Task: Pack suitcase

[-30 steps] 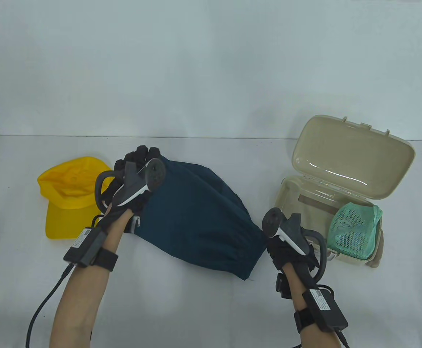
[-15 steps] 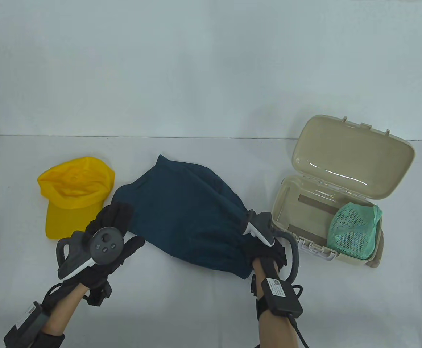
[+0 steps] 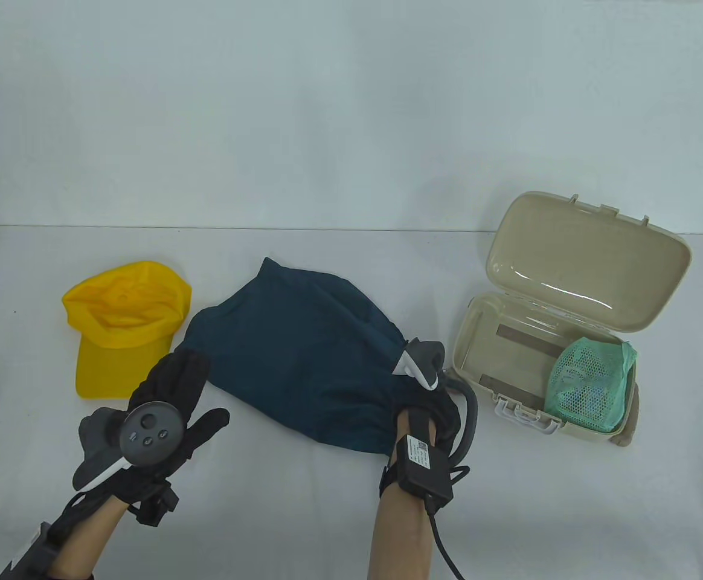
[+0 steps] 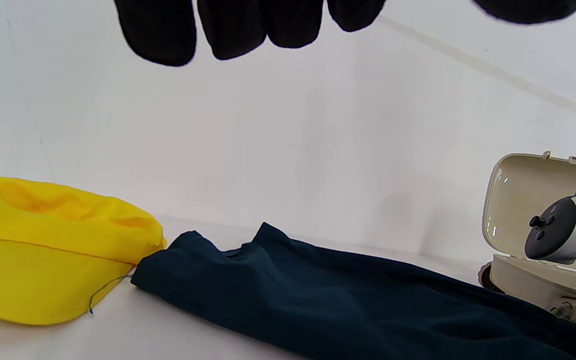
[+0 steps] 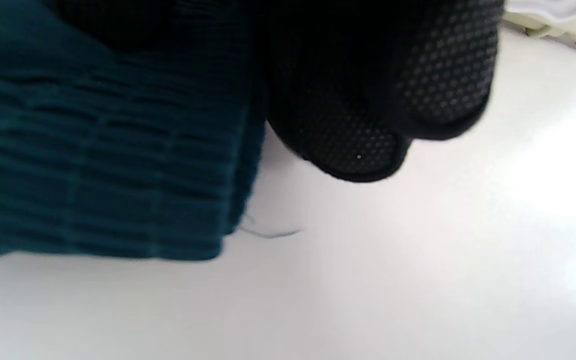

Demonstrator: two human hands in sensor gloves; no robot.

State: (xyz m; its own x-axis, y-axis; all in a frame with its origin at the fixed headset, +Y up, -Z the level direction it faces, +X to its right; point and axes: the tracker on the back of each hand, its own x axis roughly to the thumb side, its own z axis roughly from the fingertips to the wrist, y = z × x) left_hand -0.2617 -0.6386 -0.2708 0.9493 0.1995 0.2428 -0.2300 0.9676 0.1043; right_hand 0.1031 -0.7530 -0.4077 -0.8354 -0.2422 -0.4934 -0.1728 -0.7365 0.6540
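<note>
While the left hand (image 3: pixel 164 411) hovers with straight fingers, the right hand (image 3: pixel 427 405) covers the teal garment's (image 3: pixel 303 356) corner, its fingers' hold unclear.

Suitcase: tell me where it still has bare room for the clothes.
The suitcase floor is bare on its left and rear, between the left wall and the green mesh pouch. The front right corner is crowded by that pouch.

Teal garment (image 3: pixel 309 362) matt cloth; suitcase (image 3: pixel 569 284) glossy beige plastic.
</note>
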